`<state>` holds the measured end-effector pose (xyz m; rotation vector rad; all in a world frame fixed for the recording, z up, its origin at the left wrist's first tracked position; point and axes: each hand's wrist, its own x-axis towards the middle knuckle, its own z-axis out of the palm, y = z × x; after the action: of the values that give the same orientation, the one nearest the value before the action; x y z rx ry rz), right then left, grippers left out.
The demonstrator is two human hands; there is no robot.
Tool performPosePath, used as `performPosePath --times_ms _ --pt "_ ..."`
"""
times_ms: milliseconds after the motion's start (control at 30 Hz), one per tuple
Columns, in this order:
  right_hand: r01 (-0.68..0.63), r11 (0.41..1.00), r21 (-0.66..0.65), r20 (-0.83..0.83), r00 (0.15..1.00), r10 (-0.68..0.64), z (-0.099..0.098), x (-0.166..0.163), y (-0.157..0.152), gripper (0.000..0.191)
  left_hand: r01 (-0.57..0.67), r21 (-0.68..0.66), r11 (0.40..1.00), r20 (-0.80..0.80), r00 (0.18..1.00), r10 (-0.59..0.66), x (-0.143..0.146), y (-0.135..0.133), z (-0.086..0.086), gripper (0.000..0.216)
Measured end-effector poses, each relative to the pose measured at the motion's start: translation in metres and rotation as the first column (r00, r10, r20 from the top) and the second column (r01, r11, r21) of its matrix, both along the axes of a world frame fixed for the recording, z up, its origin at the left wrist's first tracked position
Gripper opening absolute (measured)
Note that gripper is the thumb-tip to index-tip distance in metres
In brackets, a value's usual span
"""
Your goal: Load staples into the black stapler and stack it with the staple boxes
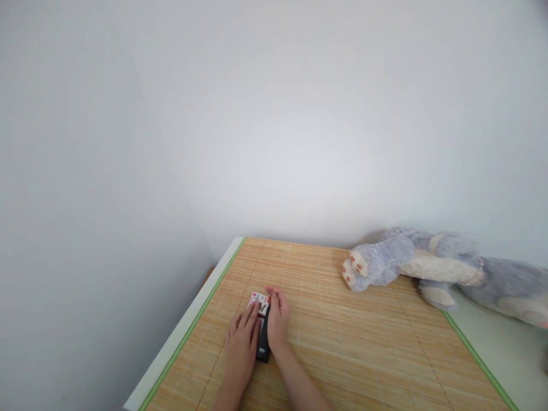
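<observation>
A long black object [264, 342] with small pale lettering near its close end lies between my hands. I cannot make out its exact kind. Beside its far end is a white and red printed card or flat package [256, 297], partly hidden by my fingers. My left hand [244, 337] lies palm down over the package's left side, fingers stretched forward and slightly apart. Along the right side of the black object stands my right hand [279, 319], on its edge and cupped, with its fingers bent lightly inward at the far end. It touches or nearly touches the object.
A bamboo mat [342, 342] with green edging covers a pale table [492, 337]. At the back right, a grey-blue plush toy [385, 260] lies on its side against the white wall [291, 125]. The table's left edge runs close to the wall on the left.
</observation>
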<state>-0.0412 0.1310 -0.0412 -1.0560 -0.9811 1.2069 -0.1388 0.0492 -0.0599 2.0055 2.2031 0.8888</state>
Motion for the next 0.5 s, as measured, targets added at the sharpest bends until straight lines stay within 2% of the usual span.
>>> performPosePath --times_ms 167,267,367,433,467,500 --pt "0.056 0.998 0.018 -0.022 0.998 -0.055 0.002 -0.004 0.005 0.051 -0.002 -0.008 1.0 -0.023 1.0 0.002 -0.011 0.004 0.0 0.05" --pt "0.112 0.993 0.042 0.004 0.994 -0.112 0.002 0.013 0.005 0.05 -0.018 -0.013 1.0 -0.028 0.999 0.017 -0.009 0.003 0.0 0.051" --pt "0.174 0.983 0.052 0.068 0.982 -0.177 0.001 0.06 -0.005 0.05 -0.036 -0.013 0.999 -0.036 0.999 0.035 -0.005 0.001 0.002 0.05" --pt "0.204 0.978 0.047 0.131 0.969 -0.209 -0.002 0.11 -0.02 0.05 -0.055 -0.005 0.998 -0.044 0.998 0.055 -0.003 0.0 0.003 0.05" --pt "0.216 0.975 0.045 0.187 0.957 -0.221 -0.004 0.141 -0.03 0.05 -0.064 -0.002 0.998 -0.048 0.997 0.064 -0.002 0.0 0.004 0.049" --pt "0.193 0.98 0.055 0.339 0.92 -0.2 -0.008 0.174 -0.042 0.053 -0.07 -0.001 0.998 -0.05 0.996 0.07 -0.001 0.0 0.004 0.049"
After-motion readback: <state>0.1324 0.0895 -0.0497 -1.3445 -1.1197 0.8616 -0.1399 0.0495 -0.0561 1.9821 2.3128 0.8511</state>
